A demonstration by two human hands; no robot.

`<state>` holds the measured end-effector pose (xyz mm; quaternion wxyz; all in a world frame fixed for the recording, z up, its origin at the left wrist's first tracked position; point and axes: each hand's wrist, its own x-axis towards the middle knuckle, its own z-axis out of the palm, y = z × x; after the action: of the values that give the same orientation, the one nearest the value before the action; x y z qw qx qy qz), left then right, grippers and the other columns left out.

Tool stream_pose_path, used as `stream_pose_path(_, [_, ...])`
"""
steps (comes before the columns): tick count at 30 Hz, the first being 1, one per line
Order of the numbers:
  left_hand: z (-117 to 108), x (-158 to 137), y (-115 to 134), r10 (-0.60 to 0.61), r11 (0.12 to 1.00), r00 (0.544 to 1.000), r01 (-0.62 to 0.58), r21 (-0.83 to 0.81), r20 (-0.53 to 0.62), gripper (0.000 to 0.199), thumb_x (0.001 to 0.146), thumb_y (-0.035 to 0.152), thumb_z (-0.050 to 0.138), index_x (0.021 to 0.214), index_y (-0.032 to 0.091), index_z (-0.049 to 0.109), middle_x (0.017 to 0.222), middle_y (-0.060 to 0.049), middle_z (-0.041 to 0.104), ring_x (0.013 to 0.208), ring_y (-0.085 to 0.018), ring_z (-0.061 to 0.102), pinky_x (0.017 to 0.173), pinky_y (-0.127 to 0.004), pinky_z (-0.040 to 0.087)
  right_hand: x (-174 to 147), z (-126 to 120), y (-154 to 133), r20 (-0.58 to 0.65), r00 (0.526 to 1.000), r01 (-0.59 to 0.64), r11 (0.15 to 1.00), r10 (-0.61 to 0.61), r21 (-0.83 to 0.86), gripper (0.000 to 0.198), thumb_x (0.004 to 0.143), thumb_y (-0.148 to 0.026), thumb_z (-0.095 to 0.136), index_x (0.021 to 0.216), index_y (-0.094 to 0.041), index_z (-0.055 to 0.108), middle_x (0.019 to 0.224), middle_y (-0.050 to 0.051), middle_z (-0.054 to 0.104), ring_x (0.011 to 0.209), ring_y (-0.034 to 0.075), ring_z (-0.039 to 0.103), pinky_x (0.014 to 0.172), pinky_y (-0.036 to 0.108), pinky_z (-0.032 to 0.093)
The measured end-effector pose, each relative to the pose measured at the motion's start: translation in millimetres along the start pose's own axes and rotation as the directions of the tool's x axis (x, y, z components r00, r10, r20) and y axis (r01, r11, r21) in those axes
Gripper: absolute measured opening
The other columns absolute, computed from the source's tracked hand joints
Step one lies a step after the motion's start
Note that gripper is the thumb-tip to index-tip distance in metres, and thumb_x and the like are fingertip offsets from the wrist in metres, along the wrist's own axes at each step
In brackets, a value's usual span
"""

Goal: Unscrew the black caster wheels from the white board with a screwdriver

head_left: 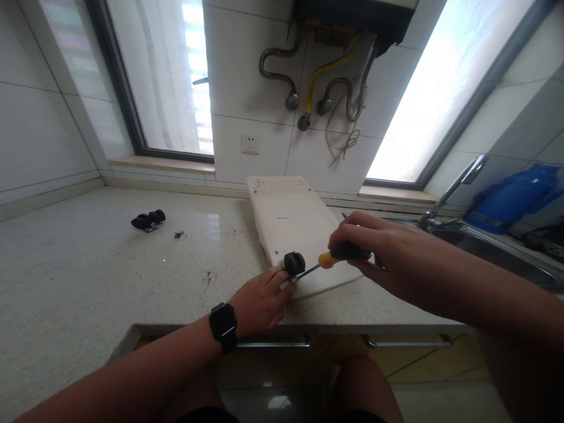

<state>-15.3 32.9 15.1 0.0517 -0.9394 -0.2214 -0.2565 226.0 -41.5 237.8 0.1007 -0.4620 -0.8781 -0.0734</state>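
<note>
Kitchen walls with pale tiles stand behind a light speckled surface, and on this surface, at its front middle part, lies a white board. At the near left corner of the board, a black wheel stands up from it. The tip of a screwdriver reaches down to the foot of this wheel. The right hand has its fingers closed around the black and yellow handle, which is held at a slant. The left hand is at the same corner, with its fingers bent beside the foot of the wheel; I cannot tell whether they grip it or only touch it. A dark watch is on the left wrist.

Further to the left, some loose black wheels lie together, and near them is a little pile of screws. To the right of the board is a metal sink with a tap, and behind it lies a blue container. On the wall, between two bright windows, are a socket and a yellow hose.
</note>
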Motion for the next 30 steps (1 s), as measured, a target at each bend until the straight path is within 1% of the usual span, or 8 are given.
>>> stream_pose_path(4, [0, 0, 0, 0.007, 1.000, 1.000, -0.007, 0.016, -0.003, 0.058, 0.087, 0.017, 0.065, 0.144, 0.014, 0.051, 0.147, -0.021, 0.052, 0.141, -0.039, 0.046, 0.108, -0.057, 0.054, 5, 6, -2, -0.047, 0.993, -0.115, 0.980, 0.109, -0.162, 0.050, 0.093, -0.056, 0.065, 0.131, -0.025, 0.058, 0.110, 0.012, 0.076, 0.081, 0.028, 0.072, 0.064, 0.036, 0.047])
stream_pose_path(6, [1, 0, 0, 0.008, 1.000, 1.000, -0.008, 0.022, -0.004, 0.058, 0.087, 0.017, 0.065, 0.143, 0.014, 0.051, 0.147, -0.021, 0.052, 0.141, -0.039, 0.047, 0.108, -0.057, 0.055, 9, 8, -4, -0.096, 0.970, -0.240, 0.923, 0.221, -0.300, 0.056, 0.095, -0.069, 0.052, 0.123, -0.022, 0.063, 0.093, 0.014, 0.077, 0.071, 0.031, 0.070, 0.057, 0.036, 0.040])
stream_pose_path(11, [1, -1, 1, -0.001, 1.000, 1.000, 0.001, 0.031, 0.005, 0.057, 0.088, 0.017, 0.064, 0.143, 0.013, 0.052, 0.147, -0.022, 0.052, 0.141, -0.041, 0.046, 0.106, -0.058, 0.056, 13, 5, -4, -0.049, 0.959, -0.279, 0.896, 0.280, -0.347, 0.040, 0.101, -0.056, 0.049, 0.084, -0.024, 0.065, 0.069, 0.008, 0.070, 0.057, 0.024, 0.060, 0.054, 0.033, 0.030])
stream_pose_path(17, [0, 0, 0, 0.003, 1.000, 1.000, -0.003, 0.031, 0.012, 0.055, 0.087, 0.016, 0.064, 0.141, 0.012, 0.053, 0.145, -0.022, 0.052, 0.139, -0.040, 0.048, 0.107, -0.057, 0.055, 4, -2, 0, 0.060, 0.997, -0.042, 0.999, 0.043, -0.012, 0.013, 0.094, -0.036, 0.065, 0.105, -0.029, 0.068, 0.103, 0.004, 0.071, 0.080, 0.020, 0.069, 0.066, 0.032, 0.049])
stream_pose_path(21, [0, 0, 0, 0.009, 1.000, 1.000, -0.009, 0.029, 0.002, 0.058, 0.087, 0.017, 0.065, 0.143, 0.013, 0.051, 0.147, -0.022, 0.051, 0.140, -0.040, 0.046, 0.109, -0.057, 0.054, 2, 2, 0, 0.036, 0.999, -0.036, 0.999, 0.037, -0.007, 0.036, 0.092, -0.039, 0.069, 0.125, -0.029, 0.063, 0.120, 0.008, 0.070, 0.084, 0.021, 0.071, 0.068, 0.032, 0.052])
stream_pose_path(24, [1, 0, 0, 0.013, 0.999, 1.000, -0.013, 0.029, -0.001, 0.058, 0.087, 0.016, 0.065, 0.143, 0.013, 0.051, 0.145, -0.021, 0.052, 0.139, -0.040, 0.048, 0.108, -0.057, 0.055, 6, 4, -3, -0.033, 0.977, -0.214, 0.950, 0.212, -0.226, 0.053, 0.096, -0.063, 0.057, 0.128, -0.022, 0.062, 0.094, 0.010, 0.076, 0.073, 0.028, 0.070, 0.059, 0.035, 0.045])
stream_pose_path(26, [1, 0, 0, 0.009, 0.999, 1.000, -0.009, 0.040, 0.004, 0.058, 0.086, 0.016, 0.065, 0.143, 0.013, 0.052, 0.145, -0.021, 0.052, 0.137, -0.040, 0.049, 0.106, -0.056, 0.056, 9, 3, -5, -0.025, 0.951, -0.296, 0.888, 0.307, -0.351, 0.051, 0.099, -0.066, 0.045, 0.109, -0.022, 0.069, 0.072, 0.008, 0.072, 0.062, 0.028, 0.065, 0.054, 0.034, 0.035])
stream_pose_path(30, [0, 0, 0, 0.012, 0.999, 1.000, -0.012, 0.047, 0.011, 0.059, 0.085, 0.017, 0.066, 0.142, 0.012, 0.053, 0.144, -0.021, 0.053, 0.136, -0.040, 0.049, 0.108, -0.056, 0.055, 9, -3, -2, 0.050, 0.970, -0.216, 0.937, 0.238, -0.273, 0.033, 0.100, -0.053, 0.052, 0.089, -0.026, 0.068, 0.070, 0.004, 0.070, 0.058, 0.022, 0.061, 0.054, 0.032, 0.031])
